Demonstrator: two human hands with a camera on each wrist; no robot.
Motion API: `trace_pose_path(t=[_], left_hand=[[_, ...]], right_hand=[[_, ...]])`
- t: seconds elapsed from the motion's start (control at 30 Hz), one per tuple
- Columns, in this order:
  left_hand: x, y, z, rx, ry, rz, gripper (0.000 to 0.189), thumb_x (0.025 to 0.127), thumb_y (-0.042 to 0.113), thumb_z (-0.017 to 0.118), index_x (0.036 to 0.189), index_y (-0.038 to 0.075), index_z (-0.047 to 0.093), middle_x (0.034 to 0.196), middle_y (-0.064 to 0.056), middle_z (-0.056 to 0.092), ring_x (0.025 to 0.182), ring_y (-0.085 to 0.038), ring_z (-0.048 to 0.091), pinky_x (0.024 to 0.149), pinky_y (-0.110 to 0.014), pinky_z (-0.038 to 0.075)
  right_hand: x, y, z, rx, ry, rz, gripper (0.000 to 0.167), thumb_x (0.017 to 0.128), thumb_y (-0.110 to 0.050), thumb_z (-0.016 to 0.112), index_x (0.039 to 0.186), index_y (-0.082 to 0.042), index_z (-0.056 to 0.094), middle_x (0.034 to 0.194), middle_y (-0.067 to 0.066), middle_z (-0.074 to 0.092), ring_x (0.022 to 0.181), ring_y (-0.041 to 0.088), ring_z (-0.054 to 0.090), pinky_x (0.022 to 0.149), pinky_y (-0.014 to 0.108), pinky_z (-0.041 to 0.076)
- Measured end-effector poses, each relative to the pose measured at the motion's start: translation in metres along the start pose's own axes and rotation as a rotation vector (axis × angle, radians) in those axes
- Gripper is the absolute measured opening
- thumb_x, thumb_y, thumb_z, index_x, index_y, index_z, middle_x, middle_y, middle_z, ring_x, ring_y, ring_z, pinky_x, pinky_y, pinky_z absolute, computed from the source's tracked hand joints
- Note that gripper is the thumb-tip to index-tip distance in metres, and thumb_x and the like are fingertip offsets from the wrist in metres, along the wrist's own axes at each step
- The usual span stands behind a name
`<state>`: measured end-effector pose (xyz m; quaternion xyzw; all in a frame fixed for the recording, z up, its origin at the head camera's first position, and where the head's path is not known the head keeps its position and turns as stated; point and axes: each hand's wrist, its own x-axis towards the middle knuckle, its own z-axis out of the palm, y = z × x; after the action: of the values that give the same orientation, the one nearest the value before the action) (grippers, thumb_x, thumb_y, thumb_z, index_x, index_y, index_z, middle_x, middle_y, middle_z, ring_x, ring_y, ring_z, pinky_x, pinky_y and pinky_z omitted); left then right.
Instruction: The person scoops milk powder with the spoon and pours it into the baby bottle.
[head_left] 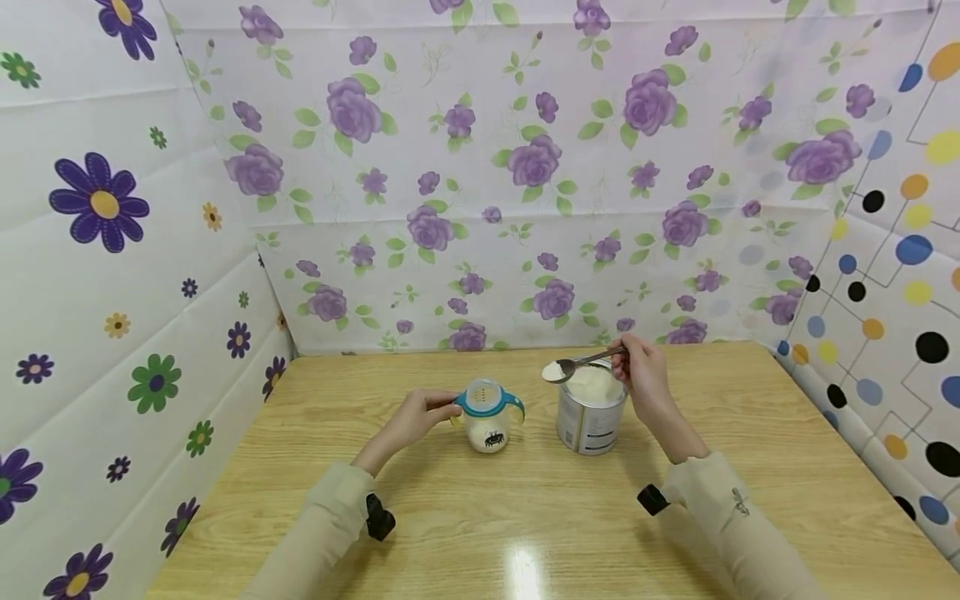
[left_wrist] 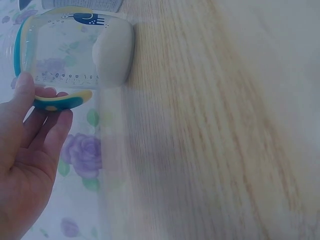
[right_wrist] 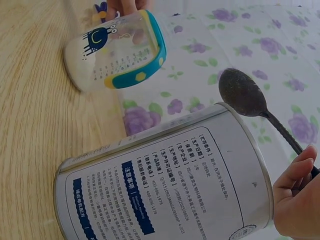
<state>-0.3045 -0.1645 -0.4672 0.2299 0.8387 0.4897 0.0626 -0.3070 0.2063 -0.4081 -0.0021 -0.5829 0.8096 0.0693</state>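
A clear baby bottle [head_left: 487,432] with a blue collar, two blue-and-yellow handles and a printed cartoon figure stands upright on the table. White powder fills its lower part in the left wrist view. My left hand [head_left: 414,418] grips the near-left handle [left_wrist: 60,101] between thumb and fingers. In my right hand [head_left: 647,379] is a dark metal spoon [head_left: 596,357], pinched by its handle. Its bowl carries a heap of white powder [head_left: 553,372] over the left rim of an open can [head_left: 588,429]. Pale powder lies inside the can, near its top.
Both things stand on a wood-grain table [head_left: 487,525], the can a short gap right of the bottle. Flowered cloth [head_left: 495,183] hangs behind the table; patterned cloth also lines the left and right sides. A black wrist device [head_left: 380,517] sits on the left sleeve.
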Motion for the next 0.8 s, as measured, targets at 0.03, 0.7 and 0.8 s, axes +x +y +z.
trace_pose_path(t=[0.03,0.7,0.8], left_hand=[[0.0,0.0,0.0,0.002,-0.002,0.0,0.033,0.095,0.017,0.062,0.125,0.005,0.066,0.117,-0.015,0.069,0.102,-0.025,0.068,0.089,-0.04,0.057],[0.002,-0.001,-0.002,0.007,-0.025,-0.006,0.035,0.095,0.02,0.061,0.127,0.006,0.064,0.118,-0.015,0.069,0.105,-0.026,0.067,0.089,-0.031,0.057],[0.002,0.0,-0.002,0.01,-0.03,0.001,0.036,0.096,0.02,0.061,0.128,0.004,0.063,0.117,-0.016,0.069,0.105,-0.026,0.067,0.089,-0.032,0.057]], right_hand=[[0.0,0.0,0.001,0.0,0.001,0.002,0.038,0.104,-0.014,0.04,0.074,-0.01,0.064,0.056,-0.006,0.056,0.046,0.002,0.05,0.042,0.011,0.041],[0.002,-0.001,0.009,-0.003,-0.008,0.015,0.039,0.104,-0.015,0.04,0.073,-0.011,0.065,0.056,-0.006,0.056,0.047,0.002,0.049,0.043,0.012,0.041],[0.002,0.0,0.011,-0.003,-0.01,0.017,0.04,0.103,-0.014,0.04,0.072,-0.011,0.065,0.056,-0.006,0.056,0.046,0.002,0.049,0.043,0.011,0.04]])
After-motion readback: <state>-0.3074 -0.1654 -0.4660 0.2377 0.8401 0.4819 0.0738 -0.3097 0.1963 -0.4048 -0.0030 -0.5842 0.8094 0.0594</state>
